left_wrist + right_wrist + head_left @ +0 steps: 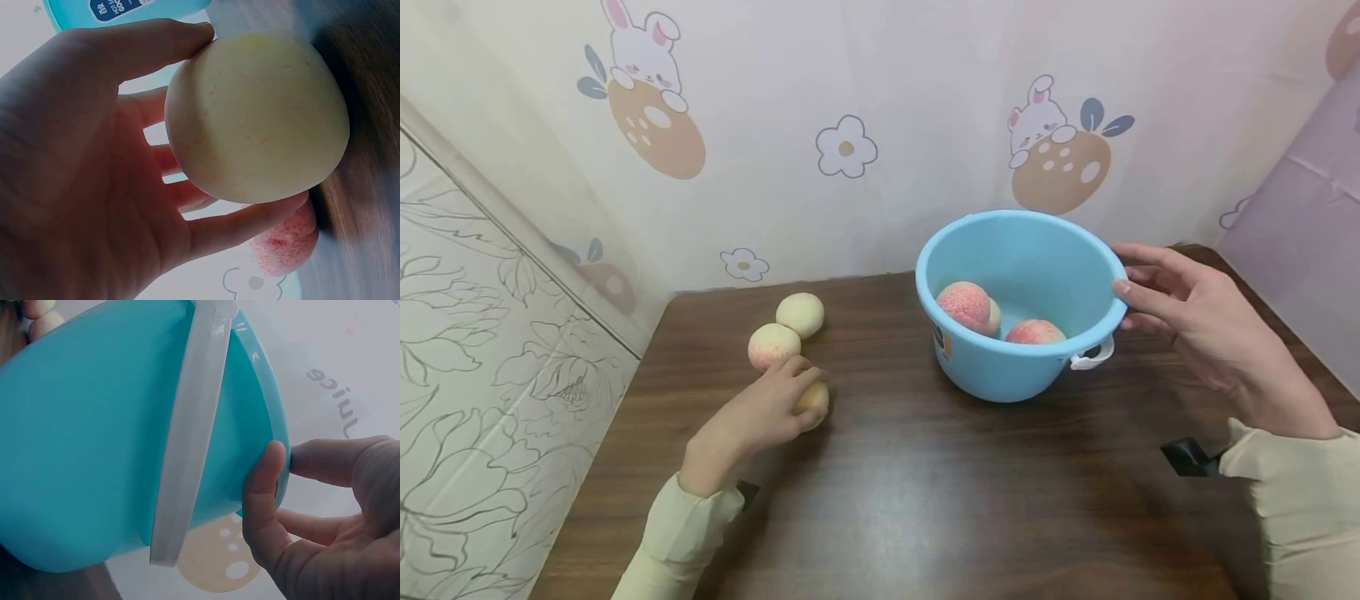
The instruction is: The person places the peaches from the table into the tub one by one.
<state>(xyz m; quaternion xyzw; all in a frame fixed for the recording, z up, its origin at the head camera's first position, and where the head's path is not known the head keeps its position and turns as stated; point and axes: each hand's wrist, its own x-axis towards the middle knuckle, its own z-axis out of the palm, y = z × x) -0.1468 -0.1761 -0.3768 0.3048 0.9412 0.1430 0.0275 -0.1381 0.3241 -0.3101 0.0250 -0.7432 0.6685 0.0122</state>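
Observation:
A light blue bucket [1000, 375] with a white handle [187, 437] stands tilted toward the camera, several pink and cream peaches [964, 305] inside it. My right hand [1217, 333] pinches its right rim between thumb and fingers; the right wrist view shows the same grip [325, 519] on the rim. At the left, my left hand [760, 417] has thumb and fingers curled round a pale yellow peach [814, 403], which fills much of the left wrist view [262, 119]. Just behind that hand are a cream-pink peach [773, 346] and a cream peach [801, 314], close together.
The dark brown wooden table [895, 483] meets a curtain [880, 67] printed with rabbits and flowers along its back edge. A white panel [497, 358] with line-drawn flowers borders the left side.

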